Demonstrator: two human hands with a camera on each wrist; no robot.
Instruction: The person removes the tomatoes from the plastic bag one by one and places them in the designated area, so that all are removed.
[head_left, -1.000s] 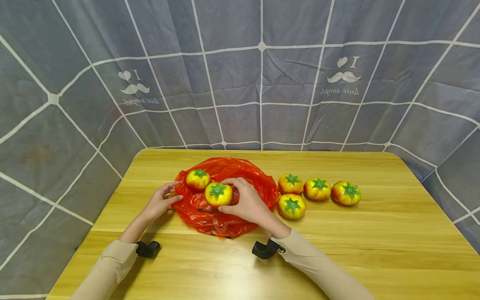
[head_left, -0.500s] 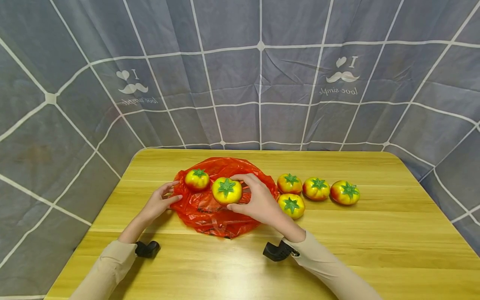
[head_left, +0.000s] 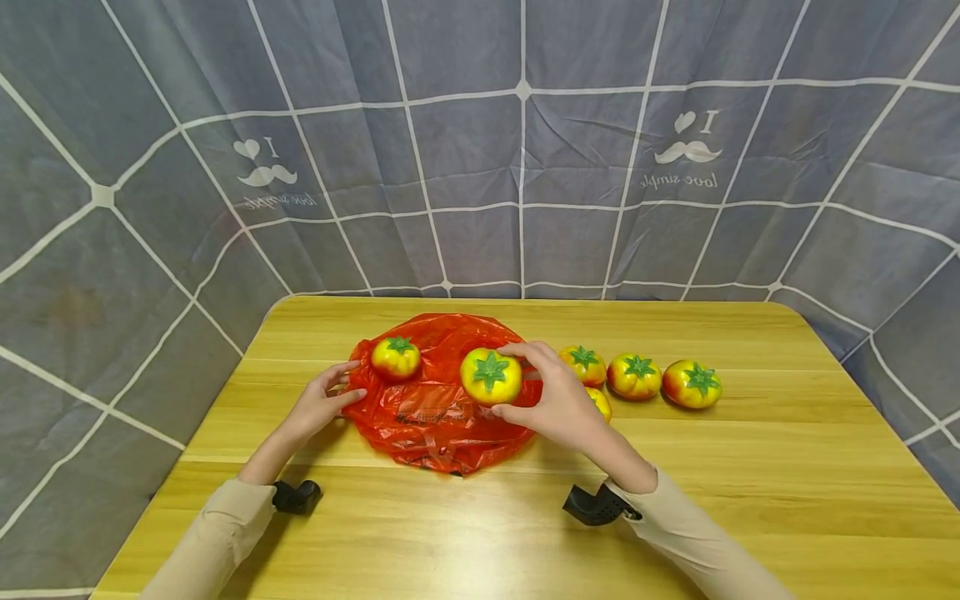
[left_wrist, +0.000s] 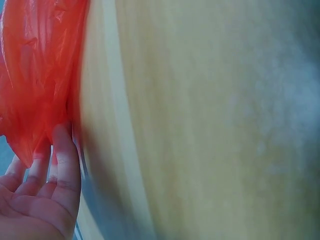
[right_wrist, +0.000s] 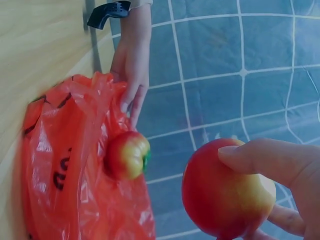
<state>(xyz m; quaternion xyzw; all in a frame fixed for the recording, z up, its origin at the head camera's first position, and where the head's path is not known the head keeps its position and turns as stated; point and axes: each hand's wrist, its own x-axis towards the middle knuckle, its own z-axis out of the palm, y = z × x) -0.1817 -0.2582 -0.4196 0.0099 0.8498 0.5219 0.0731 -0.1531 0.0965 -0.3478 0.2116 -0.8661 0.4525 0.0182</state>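
Observation:
In the head view my right hand point(head_left: 558, 396) holds a yellow-and-red tomato point(head_left: 491, 377) with a green star-shaped top, thumb on the near side and fingers on the far side. The held tomato point(right_wrist: 225, 187) shows its red side in the right wrist view. Beneath it a red plastic bag point(head_left: 442, 442) lies spread on the table. Another tomato point(head_left: 395, 358) rests on the bag's left part. My left hand point(head_left: 318, 408) touches the bag's left edge with spread, nearly straight fingers. Red film point(left_wrist: 40, 100) covers its fingertips in the left wrist view.
Right of the bag several like tomatoes sit on the wooden table point(head_left: 750, 500): one farthest right point(head_left: 692, 384), a middle tomato point(head_left: 634, 377), and others partly hidden behind my right hand. A grey curtain point(head_left: 585, 167) with white lines hangs behind the table.
My right hand has carried the tomato rightward across the bag, from beside the other tomato to the bag's right part. My left hand has stayed at the bag's left edge.

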